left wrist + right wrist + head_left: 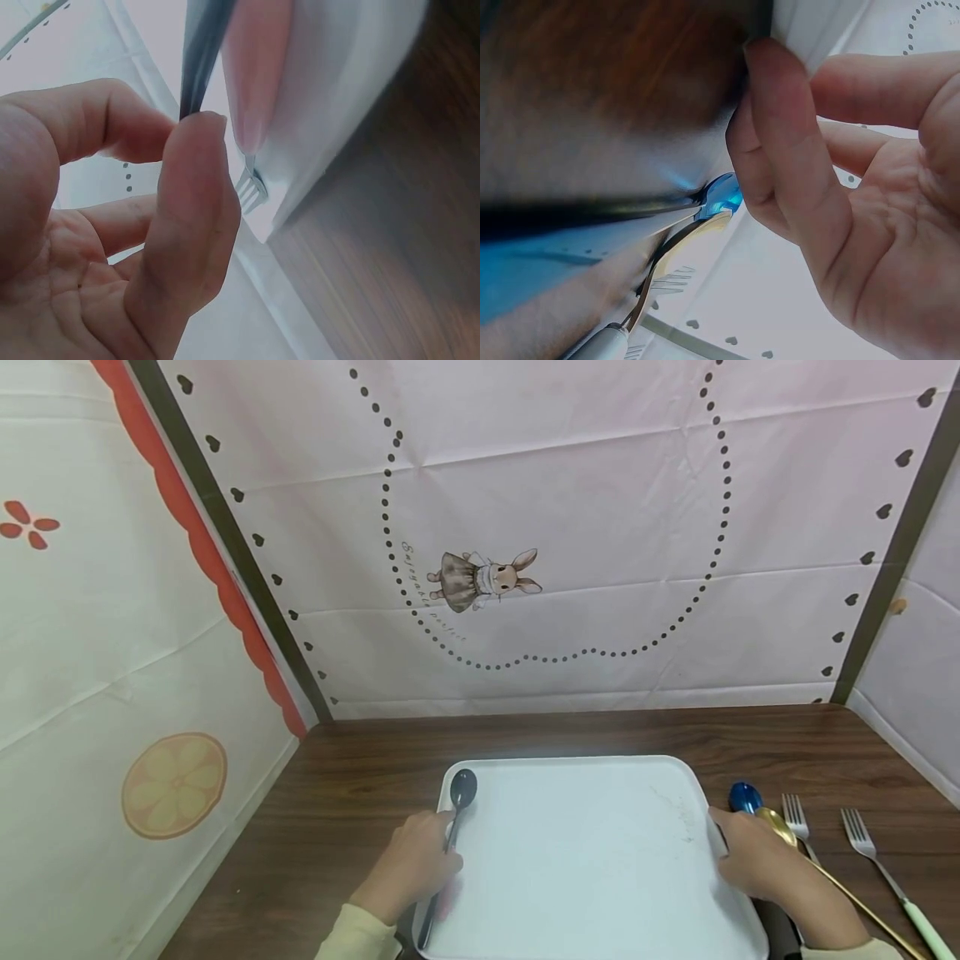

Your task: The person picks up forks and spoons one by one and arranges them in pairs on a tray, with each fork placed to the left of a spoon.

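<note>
My left hand pinches the handle of a dark spoon between thumb and fingers. The spoon lies lengthwise over the left side of a white tray, its bowl near the far left corner. Below the dark handle in the left wrist view, a fork with a pink handle lies along the tray's side. At the opposite edge, my right hand pinches the tray's rim between thumb and curled fingers. Close beside the right hand are a blue spoon and a gold spoon.
Right of the tray, a fork and a green-handled fork lie on the brown wooden table. White printed cloth walls enclose the table at the back and both sides.
</note>
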`<state>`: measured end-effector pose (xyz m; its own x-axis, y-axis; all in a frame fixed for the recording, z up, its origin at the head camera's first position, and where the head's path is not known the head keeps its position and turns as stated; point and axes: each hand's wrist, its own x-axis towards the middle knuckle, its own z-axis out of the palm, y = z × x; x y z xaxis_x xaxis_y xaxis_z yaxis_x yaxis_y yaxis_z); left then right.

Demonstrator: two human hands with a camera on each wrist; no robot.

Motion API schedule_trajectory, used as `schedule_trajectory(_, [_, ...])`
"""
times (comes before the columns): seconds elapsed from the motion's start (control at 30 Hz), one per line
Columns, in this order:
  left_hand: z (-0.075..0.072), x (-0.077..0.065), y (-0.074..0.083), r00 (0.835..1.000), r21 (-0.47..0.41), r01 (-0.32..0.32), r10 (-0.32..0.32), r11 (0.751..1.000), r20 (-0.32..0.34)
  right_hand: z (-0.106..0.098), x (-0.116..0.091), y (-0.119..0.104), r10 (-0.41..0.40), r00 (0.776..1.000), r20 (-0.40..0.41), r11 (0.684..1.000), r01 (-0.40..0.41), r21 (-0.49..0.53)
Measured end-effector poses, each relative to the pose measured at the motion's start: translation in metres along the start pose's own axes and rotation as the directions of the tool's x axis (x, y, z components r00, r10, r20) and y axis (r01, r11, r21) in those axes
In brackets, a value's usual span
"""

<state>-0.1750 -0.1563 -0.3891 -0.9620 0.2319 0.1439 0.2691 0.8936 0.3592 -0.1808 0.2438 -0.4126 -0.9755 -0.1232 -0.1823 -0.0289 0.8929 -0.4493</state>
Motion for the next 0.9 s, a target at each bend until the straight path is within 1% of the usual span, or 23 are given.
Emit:
schedule_trajectory(0.3, [0.003, 0.003, 0.004, 0.999, -0.002, -0.054, 0.054, 0.999, 0.000, 0.001, -0.001, 0.000, 0.001, 1.000, -0.007, 1.000, -0.001, 0.001])
schedule_trajectory(0.53, [0.006, 0.005, 0.006, 0.998, -0.001, -0.053, 0.053, 0.999, 0.021, -0.001, 0.002, 0.000, -0.012, 1.000, -0.003, 1.000, 0.012, -0.016])
schedule_trajectory(0.7, [0.009, 0.006, 0.007, 0.998, -0.010, -0.050, 0.050, 0.999, 0.033, -0.001, 0.002, 0.000, 0.003, 1.000, 0.006, 1.000, -0.003, -0.019])
schedule_trajectory(0.9, [0.013, 0.006, 0.008, 0.998, 0.006, -0.046, 0.046, 0.999, 0.048, -0.001, 0.002, 0.000, 0.007, 1.000, 0.012, 1.000, -0.007, -0.021])
